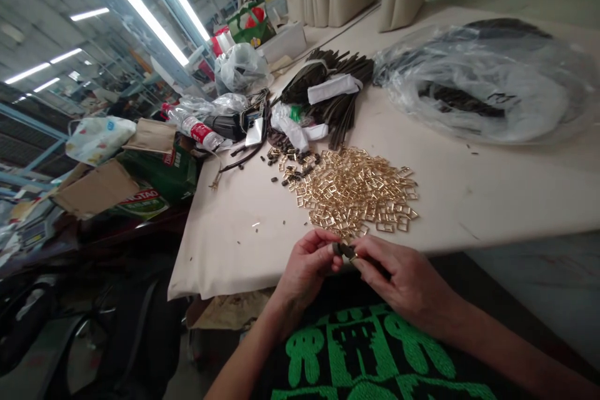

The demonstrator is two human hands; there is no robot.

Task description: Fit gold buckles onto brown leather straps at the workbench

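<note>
Hands (307,264) (400,272) w/ dk strap (347,252) nr tbl edge (225,284).

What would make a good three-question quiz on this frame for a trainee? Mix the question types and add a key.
1. Open question: on the table, what makes up the heap just beyond the left hand and right hand?
2. True or false: the left hand lies flat on the table.
3. Multiple choice: what is the main colour of the label on the plastic bottle?
A) blue
B) red
C) yellow

Key:
1. Gold-coloured rectangular rings.
2. False; it pinches a small dark piece.
3. B.
</note>
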